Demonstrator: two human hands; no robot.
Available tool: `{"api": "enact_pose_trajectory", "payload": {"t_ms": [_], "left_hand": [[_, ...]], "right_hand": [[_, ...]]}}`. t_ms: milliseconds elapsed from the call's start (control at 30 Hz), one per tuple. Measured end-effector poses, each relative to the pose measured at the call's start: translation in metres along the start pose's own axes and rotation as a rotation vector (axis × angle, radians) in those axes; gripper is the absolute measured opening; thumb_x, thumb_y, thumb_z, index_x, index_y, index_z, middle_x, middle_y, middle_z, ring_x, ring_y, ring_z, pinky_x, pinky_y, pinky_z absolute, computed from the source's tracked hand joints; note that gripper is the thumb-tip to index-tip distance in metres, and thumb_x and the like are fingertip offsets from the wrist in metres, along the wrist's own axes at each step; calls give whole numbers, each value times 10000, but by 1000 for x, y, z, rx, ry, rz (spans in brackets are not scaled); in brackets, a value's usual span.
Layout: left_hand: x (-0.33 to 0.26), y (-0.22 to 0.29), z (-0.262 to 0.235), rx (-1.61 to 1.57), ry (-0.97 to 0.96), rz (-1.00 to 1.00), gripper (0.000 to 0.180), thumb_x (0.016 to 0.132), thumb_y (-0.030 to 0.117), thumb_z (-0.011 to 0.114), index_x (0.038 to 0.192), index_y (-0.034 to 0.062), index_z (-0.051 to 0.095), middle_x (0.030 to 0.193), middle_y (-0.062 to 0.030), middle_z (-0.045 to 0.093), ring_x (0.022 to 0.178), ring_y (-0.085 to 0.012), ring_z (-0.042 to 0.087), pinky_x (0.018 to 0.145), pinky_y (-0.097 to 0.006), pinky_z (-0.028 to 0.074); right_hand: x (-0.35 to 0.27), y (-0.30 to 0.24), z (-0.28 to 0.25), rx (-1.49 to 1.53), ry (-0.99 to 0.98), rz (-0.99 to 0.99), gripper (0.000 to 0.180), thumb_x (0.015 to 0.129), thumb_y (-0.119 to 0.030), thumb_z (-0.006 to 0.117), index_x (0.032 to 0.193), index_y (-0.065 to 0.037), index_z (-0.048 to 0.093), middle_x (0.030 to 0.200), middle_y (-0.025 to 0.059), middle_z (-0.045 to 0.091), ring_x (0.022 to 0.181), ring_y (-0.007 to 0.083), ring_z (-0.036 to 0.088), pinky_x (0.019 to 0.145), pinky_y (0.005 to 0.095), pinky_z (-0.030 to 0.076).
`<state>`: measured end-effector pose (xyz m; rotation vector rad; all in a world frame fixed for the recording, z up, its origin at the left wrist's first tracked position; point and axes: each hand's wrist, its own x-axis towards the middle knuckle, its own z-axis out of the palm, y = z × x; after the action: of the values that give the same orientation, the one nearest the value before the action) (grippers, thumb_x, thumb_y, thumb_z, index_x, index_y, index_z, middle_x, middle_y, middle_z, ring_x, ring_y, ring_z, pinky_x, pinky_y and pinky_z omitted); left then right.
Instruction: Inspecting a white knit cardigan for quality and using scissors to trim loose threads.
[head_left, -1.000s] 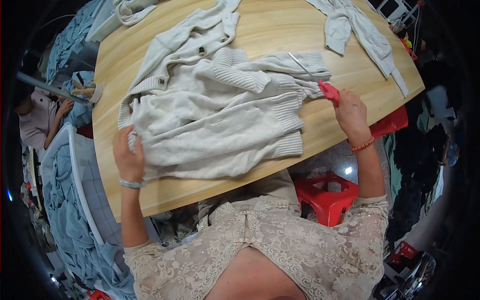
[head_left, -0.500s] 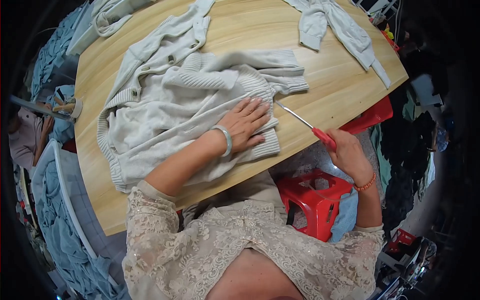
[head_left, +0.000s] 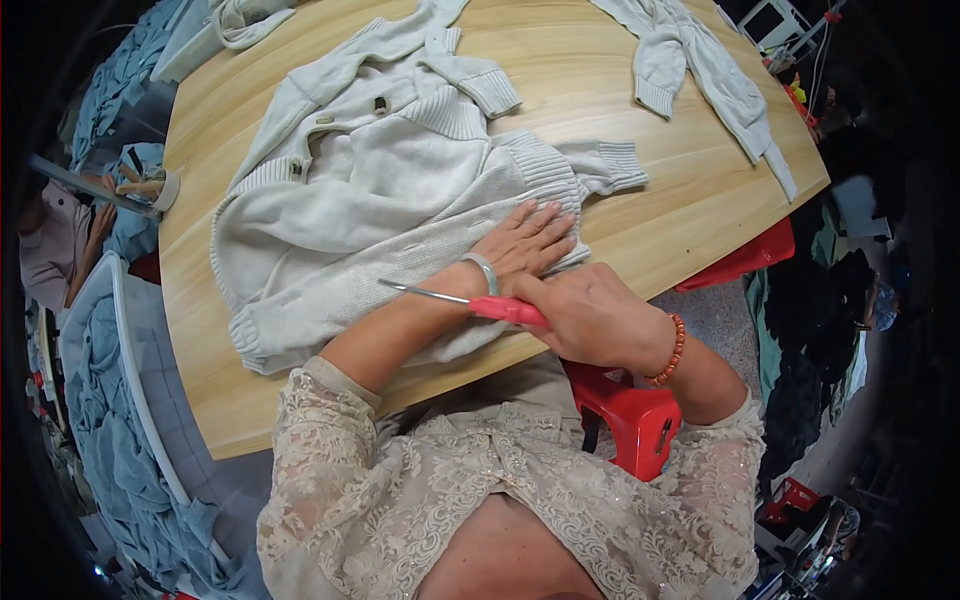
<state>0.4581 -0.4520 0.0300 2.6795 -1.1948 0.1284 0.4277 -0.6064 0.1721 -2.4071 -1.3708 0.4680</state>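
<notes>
A cream knitted cardigan point(head_left: 390, 200) with ribbed edges and dark buttons lies spread on the wooden table point(head_left: 560, 75). My left hand point(head_left: 525, 242) rests flat on its ribbed hem at the right, palm down, fingers stretched. Held above my left wrist is a tool with a red handle point(head_left: 508, 311) and a thin metal shaft; my right hand point(head_left: 605, 318) grips the handle. The shaft points left across my left forearm, over the cardigan's near part. What kind of tip it has is too small to tell.
Another cream knit point(head_left: 690, 65) lies at the table's far right. Left of the table stands a white-rimmed bin point(head_left: 135, 370) of blue-grey garments. A red stool point(head_left: 640, 420) stands under the near edge. Another person point(head_left: 62, 245) sits at the far left.
My right hand has swung the red-handled tool left, from beside the hem to over my left wrist. The cardigan's upper folds are opened out flatter; my left hand still presses the hem.
</notes>
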Motion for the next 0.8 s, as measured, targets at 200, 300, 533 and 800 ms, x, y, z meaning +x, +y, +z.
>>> {"api": "enact_pose_trajectory", "payload": {"t_ms": [200,300,533,800], "left_hand": [[3,14,-11,-148,108,-32,594,928,466,527,1358,56,523,1523,-152,372,1462,-322,238,1204,-478,128],[-6,11,-11,-148,140,-53,583,921,458,538,1350,64,534,1515,-159,378,1460,-336,235,1204,-479,130],[-13,15,-10,-168,194,-72,552,872,417,624,1299,77,541,1461,-180,427,1403,-355,329,1178,-473,218],[-163,31,-70,-92,196,-404,737,850,396,666,1440,46,397,1542,-198,311,1447,-343,269,1193,-477,171]], "right_hand": [[-74,30,-32,-177,24,473,235,838,-229,692,997,-81,601,734,194,642,723,410,635,624,487,490],[-106,42,-35,-253,41,553,259,835,-236,699,1000,-61,603,750,222,636,771,434,624,672,509,486],[-76,5,-19,136,107,348,267,850,-110,666,1094,-47,580,880,233,623,838,450,596,715,462,483],[-56,-2,-3,76,129,183,299,855,-97,636,1149,-77,586,943,186,619,883,384,604,759,441,487]]}}
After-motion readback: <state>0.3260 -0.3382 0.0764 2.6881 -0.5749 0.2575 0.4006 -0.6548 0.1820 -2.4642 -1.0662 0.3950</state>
